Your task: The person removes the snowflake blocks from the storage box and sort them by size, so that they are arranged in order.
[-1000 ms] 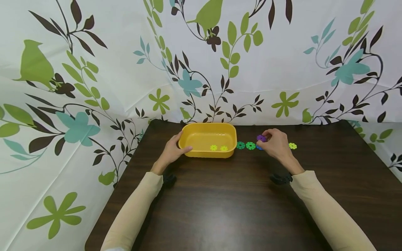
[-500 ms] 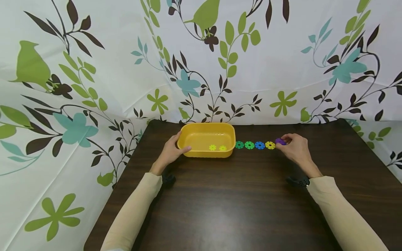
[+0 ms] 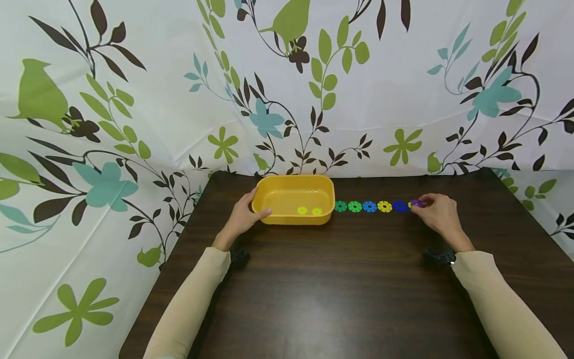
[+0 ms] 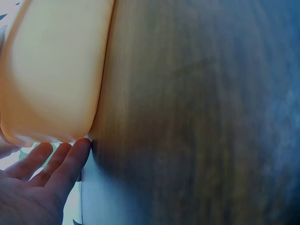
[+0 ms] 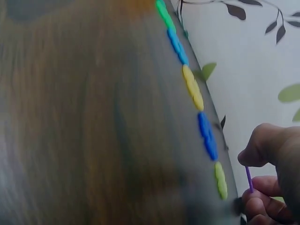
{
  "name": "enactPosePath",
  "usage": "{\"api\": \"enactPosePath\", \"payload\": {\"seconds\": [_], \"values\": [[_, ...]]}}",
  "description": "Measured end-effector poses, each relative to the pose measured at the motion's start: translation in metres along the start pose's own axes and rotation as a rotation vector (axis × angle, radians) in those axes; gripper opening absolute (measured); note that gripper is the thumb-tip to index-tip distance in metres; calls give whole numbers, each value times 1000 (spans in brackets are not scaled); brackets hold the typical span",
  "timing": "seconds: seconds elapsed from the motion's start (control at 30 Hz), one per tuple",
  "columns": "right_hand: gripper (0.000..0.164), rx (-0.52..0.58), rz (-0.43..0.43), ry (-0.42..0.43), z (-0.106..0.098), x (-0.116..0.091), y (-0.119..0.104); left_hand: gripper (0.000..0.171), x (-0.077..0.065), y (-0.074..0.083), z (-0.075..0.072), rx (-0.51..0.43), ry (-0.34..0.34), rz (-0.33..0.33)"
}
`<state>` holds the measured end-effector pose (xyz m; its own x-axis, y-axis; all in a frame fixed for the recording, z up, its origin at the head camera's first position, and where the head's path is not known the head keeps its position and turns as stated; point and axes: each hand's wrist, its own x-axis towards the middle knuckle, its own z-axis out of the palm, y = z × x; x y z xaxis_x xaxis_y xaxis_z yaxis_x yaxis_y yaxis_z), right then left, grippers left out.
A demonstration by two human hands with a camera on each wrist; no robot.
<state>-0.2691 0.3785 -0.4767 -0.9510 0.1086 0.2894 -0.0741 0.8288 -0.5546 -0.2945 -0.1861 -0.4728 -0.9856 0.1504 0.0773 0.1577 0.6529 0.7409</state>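
Note:
A yellow plastic tub stands at the table's far side, with two lime-yellow flower-shaped discs inside it. My left hand holds the tub's left end, thumb over the rim and fingers against the outer wall. In the left wrist view those fingers touch the end wall. My right hand pinches a purple disc on edge between thumb and fingers. The purple disc is over the right end of a disc row, partly covering a yellow-green disc there.
From the tub's right side runs the row: dark green, green, light blue, yellow and dark blue discs, flat on the dark wooden table. A patterned curtain hangs just behind the table's far edge.
My right hand has moved right along the row with the purple disc, from above the light blue disc to the row's right end. My left hand has stayed on the tub.

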Motion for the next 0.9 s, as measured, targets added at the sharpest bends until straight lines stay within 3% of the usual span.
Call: {"api": "enactPosePath", "payload": {"seconds": [0.43,0.9], "values": [[41,-47,76,-42,-9,8,30,104,1,-2,0,9,-7,0],[41,-16,107,-114,-14,15,34,104,1,0,-1,2,1,-5]]}}
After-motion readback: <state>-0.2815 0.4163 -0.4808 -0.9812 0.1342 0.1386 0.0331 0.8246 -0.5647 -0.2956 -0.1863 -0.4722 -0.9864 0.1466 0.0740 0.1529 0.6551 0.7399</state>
